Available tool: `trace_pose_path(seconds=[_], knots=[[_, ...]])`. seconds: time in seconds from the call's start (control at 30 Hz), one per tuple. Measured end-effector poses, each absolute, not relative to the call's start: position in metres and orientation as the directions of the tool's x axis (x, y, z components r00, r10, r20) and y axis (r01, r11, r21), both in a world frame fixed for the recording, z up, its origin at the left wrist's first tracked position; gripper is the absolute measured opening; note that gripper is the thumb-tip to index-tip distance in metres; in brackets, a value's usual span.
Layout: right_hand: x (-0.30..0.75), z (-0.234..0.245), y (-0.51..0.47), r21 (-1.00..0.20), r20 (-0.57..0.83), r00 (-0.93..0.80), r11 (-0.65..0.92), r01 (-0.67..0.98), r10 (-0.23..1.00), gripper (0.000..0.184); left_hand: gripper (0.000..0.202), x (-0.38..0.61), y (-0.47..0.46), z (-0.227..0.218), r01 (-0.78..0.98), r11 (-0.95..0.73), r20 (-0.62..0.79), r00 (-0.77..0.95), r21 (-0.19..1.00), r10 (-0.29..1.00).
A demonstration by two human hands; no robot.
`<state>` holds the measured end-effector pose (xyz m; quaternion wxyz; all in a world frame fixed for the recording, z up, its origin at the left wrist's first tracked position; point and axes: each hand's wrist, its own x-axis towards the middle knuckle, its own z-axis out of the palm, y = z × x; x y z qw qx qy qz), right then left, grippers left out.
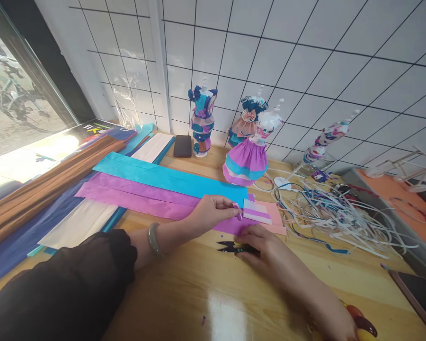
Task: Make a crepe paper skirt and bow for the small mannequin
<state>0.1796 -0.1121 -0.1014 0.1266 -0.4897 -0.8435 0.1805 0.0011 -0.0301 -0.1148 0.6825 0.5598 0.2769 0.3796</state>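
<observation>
My left hand (213, 212), with a bangle on its wrist, pinches a small purple-and-white folded piece (238, 211) between thumb and fingertips. My right hand (264, 244) is low over the table, its fingers closed round the handles of small dark scissors (227, 246), whose blades point left. Just beyond both hands lies a short stack of white and purple strips (257, 211) on a pink sheet (278, 219). A long blue strip (170, 177) and long purple strips (138, 201) of fabric or paper stretch left from there.
Miniature dress forms stand along the tiled wall, one in a purple-and-blue skirt (246, 161). A tangle of white strips (326, 213) covers the right side. Brown folded material (57, 184) lies left; a phone (182, 146) rests at the back. Another dark device (417, 298) is at right.
</observation>
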Motion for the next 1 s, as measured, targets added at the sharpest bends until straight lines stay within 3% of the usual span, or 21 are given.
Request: trace_pose_path(seconds=[0.1,0.17,0.27,0.33,0.47,0.6,0.77,1.0], knots=[[0.176,-0.101,-0.113,-0.379,0.028,-0.494,0.466,0.799,0.869,0.027,0.02,0.002,-0.032,-0.116,-0.133,0.0,0.07,0.519,0.991,0.852],[0.174,-0.097,-0.115,-0.512,-0.004,-0.498,0.426,0.746,0.867,0.03,0.019,0.002,-0.033,-0.116,-0.072,-0.073,0.1,0.492,0.995,0.865],[0.172,-0.085,-0.118,-0.758,-0.079,-0.456,0.243,0.605,0.886,0.031,0.016,0.002,-0.033,-0.115,0.001,-0.166,0.146,0.466,0.986,0.872],[0.173,-0.079,-0.118,-0.812,-0.106,-0.341,0.116,0.572,0.934,0.035,0.017,0.002,-0.033,-0.116,0.021,-0.17,0.139,0.486,0.985,0.863],[0.181,-0.081,-0.111,-0.786,-0.024,-0.147,0.072,0.613,0.989,0.038,0.019,0.003,-0.035,-0.118,0.054,-0.141,0.092,0.527,0.989,0.845],[0.192,-0.093,-0.104,-0.675,0.095,-0.17,0.189,0.713,0.981,0.035,0.019,0.001,-0.037,-0.117,0.085,-0.129,0.048,0.623,0.988,0.781],[0.197,-0.096,-0.103,-0.548,0.091,-0.214,0.229,0.805,0.973,0.033,0.019,-0.002,-0.036,-0.115,0.101,-0.119,0.01,0.719,0.988,0.695],[0.193,-0.093,-0.105,-0.546,0.05,-0.256,0.241,0.802,0.965,0.031,0.019,-0.005,-0.033,-0.115,0.147,-0.148,-0.019,0.768,0.978,0.64]])
